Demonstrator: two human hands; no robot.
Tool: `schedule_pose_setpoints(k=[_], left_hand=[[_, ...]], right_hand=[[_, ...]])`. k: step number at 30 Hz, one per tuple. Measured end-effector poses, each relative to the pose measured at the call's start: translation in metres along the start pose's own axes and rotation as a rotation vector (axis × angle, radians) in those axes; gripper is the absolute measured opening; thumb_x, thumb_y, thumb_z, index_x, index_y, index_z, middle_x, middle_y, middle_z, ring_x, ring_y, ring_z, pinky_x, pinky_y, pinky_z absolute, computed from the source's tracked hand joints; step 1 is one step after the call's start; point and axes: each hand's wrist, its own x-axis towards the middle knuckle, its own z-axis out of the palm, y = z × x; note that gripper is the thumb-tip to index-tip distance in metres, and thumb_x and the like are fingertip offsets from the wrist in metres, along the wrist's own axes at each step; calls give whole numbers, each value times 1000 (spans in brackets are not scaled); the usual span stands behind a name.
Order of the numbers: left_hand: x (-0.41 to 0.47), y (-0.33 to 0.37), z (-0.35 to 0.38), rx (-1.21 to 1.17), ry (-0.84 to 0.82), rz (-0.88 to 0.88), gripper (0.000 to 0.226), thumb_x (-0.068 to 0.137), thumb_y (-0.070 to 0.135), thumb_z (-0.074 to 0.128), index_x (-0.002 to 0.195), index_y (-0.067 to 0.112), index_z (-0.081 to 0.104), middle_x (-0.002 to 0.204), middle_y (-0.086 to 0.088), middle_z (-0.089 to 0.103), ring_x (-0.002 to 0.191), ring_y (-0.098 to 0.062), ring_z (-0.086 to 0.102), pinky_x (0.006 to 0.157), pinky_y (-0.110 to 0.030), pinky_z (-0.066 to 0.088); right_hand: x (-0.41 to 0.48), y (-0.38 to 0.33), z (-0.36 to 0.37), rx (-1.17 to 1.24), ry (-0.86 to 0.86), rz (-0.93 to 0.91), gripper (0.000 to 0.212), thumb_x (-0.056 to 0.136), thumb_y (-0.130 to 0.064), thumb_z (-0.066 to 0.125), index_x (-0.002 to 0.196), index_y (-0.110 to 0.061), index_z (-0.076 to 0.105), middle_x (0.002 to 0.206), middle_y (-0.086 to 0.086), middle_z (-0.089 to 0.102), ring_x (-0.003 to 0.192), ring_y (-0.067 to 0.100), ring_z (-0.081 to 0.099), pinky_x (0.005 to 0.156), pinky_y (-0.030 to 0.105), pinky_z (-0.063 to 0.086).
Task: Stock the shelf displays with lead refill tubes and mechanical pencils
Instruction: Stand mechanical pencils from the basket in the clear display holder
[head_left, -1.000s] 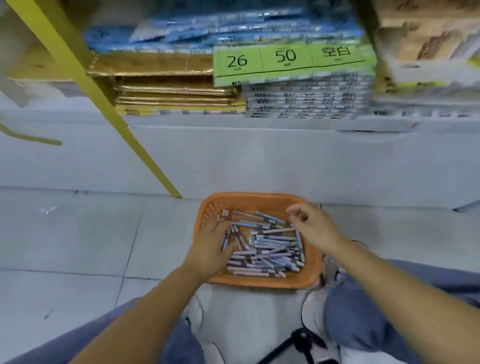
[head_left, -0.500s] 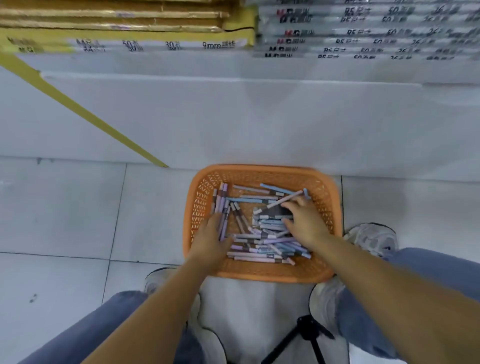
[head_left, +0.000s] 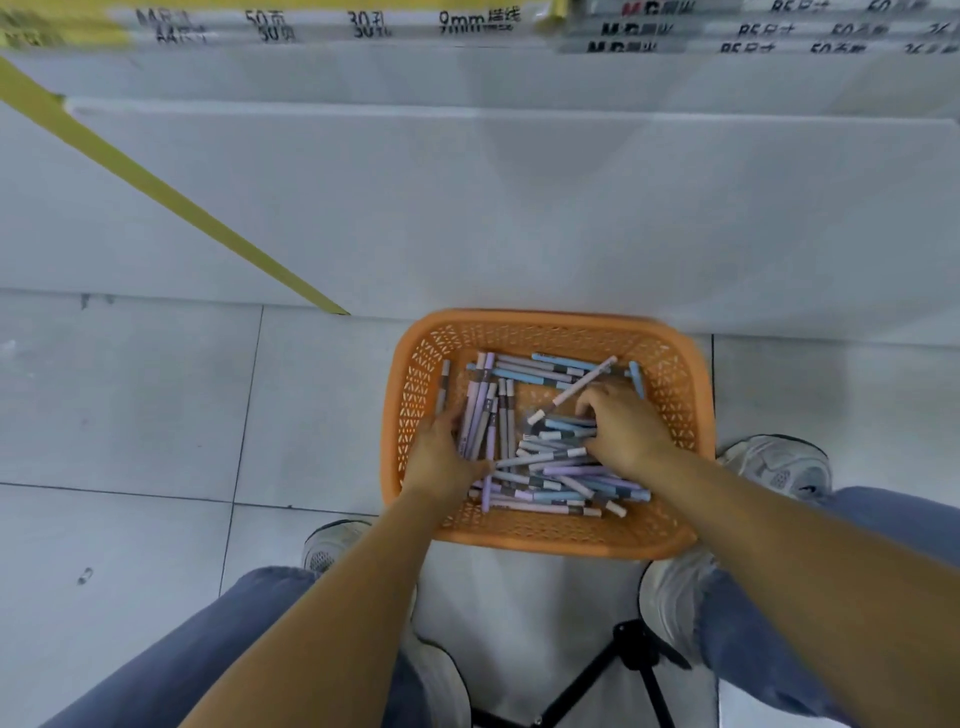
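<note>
Evidently early going, seen from the head camera: grips a bunch of lilac pencils (head_left: 480, 410) with the left hand (head_left: 441, 457) and pinches a pale pencil (head_left: 582, 384) with the right hand (head_left: 626, 434), both down in the orange basket (head_left: 545, 319) on the floor tiles (head_left: 156, 405) just before the shelf base (head_left: 467, 208). Leaves the whole heap of mechanical pencils (head_left: 550, 478) not yet shelved, with no lead refill tubes recognisable anywhere.
</note>
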Motion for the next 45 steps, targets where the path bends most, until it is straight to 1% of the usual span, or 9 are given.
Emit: schedule_pose_setpoints(k=[9,11,15,19,23,31,38,42,45], left_hand=[[9,-6,-4,-154,-49,-20,39,88,2,69,124,14,62,98,4,64,80,-6,60,47,-7,46],[9,-7,-4,-185,-37,-20,37,92,2,64,126,15,62,97,8,62,86,-10,63,49,-8,47],[3,-7,1,-216,63,3,50,95,5,61,140,23,50,120,7,60,118,-21,59,90,-28,50],[-3,-3,15,230,289,280,60,89,22,71,143,25,46,142,0,47,132,-22,38,113,-42,35],[4,-1,24,312,54,272,60,89,32,71,143,23,48,145,-2,46,138,-24,35,118,-41,31],[-13,52,0,-176,-42,250,33,100,32,57,132,24,63,123,10,62,120,-10,55,96,-19,40],[-65,105,-52,-721,-203,343,23,102,16,55,112,12,76,108,-8,76,102,-22,71,92,-40,58],[-108,126,-85,-595,20,542,19,95,27,62,89,28,80,83,6,78,81,-9,73,72,-23,55],[-140,142,-111,-392,217,753,15,91,27,65,91,32,79,75,15,74,68,4,65,66,-15,46]], right_hand=[[-4,10,-12,306,-66,55,34,88,-23,69,119,-15,59,124,4,56,106,19,54,80,25,37],[-5,15,-15,382,-85,123,42,89,-26,69,126,-17,52,126,5,56,104,22,55,79,28,39],[-7,20,-20,492,-64,180,43,87,-27,71,123,-18,50,116,2,58,95,18,56,72,30,40],[-7,19,-17,495,-67,183,28,88,-21,69,110,-21,52,104,0,59,82,11,56,62,25,40],[-7,13,-14,485,-18,217,19,89,-16,66,104,-23,56,102,0,61,84,14,57,65,27,42],[-39,-13,-40,931,-19,122,23,85,-9,71,103,-21,62,93,-3,74,80,15,71,70,29,58],[-83,-60,-101,979,176,-117,34,84,-10,72,108,-29,57,89,-4,75,84,13,71,70,30,58],[-119,-87,-146,781,362,-228,24,87,-35,67,104,-49,57,99,-16,67,85,-7,61,75,17,50],[-151,-116,-185,824,456,-337,31,86,-37,69,111,-50,57,96,-8,63,77,3,61,69,22,53]])
